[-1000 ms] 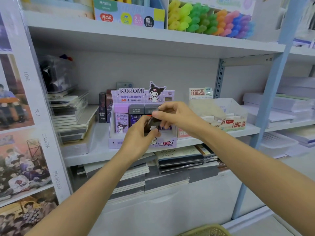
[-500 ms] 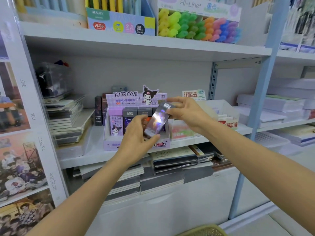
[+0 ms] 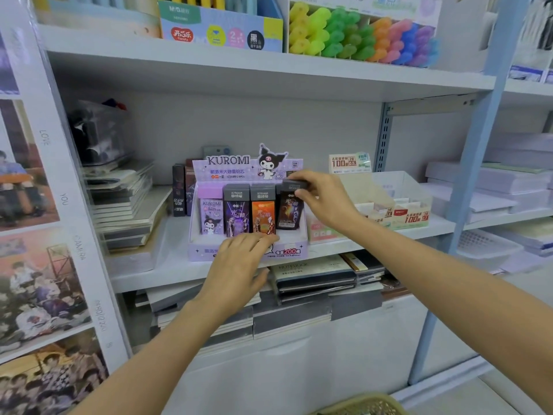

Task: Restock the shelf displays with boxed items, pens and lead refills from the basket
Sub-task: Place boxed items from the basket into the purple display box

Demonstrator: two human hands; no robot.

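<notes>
A purple Kuromi display box [image 3: 299,253] stands on the middle shelf with a row of lead refill boxes upright in it: a lilac one [image 3: 211,215], a dark purple one [image 3: 237,215] and an orange one [image 3: 263,215]. My right hand [image 3: 321,202] pinches the grey top of a dark refill box [image 3: 288,212] at the right end of the row, set upright in the display. My left hand [image 3: 239,265] rests with relaxed fingers on the display's front lip. The rim of the yellow basket [image 3: 363,405] shows at the bottom edge.
A white and green display box [image 3: 398,205] stands right of the Kuromi box. Notebooks are stacked at the left [image 3: 125,205] and on the shelf below [image 3: 314,277]. A blue upright post [image 3: 466,187] borders the bay. Coloured pens [image 3: 362,34] sit on the shelf above.
The dark refill box, held tilted between both hands before, now stands in the display's right slot under my right hand. My left hand let go and dropped to the front lip.
</notes>
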